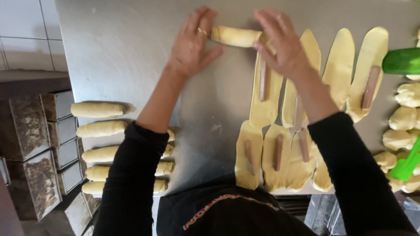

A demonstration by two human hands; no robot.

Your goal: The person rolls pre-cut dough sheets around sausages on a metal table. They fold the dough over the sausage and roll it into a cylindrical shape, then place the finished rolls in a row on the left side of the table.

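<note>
A rolled log of pale dough [234, 36] lies on the steel table [122, 48] at the far middle. My left hand [192, 43] rests its fingers on the log's left end. My right hand [282, 41] covers its right end, fingers spread flat. Neither hand grips the log; both press on it from above. Under my right forearm lie several flattened oval dough sheets [339, 65], most with a brown sausage strip [371, 87] laid lengthwise on them. Black sleeves cover both arms.
Several finished dough rolls [98, 110] lie in a column at the table's left edge. Worn metal loaf tins [33, 144] stand beyond that edge. At the right are dough lumps [404, 118], a green cylinder [402, 60] and a green utensil [407, 165].
</note>
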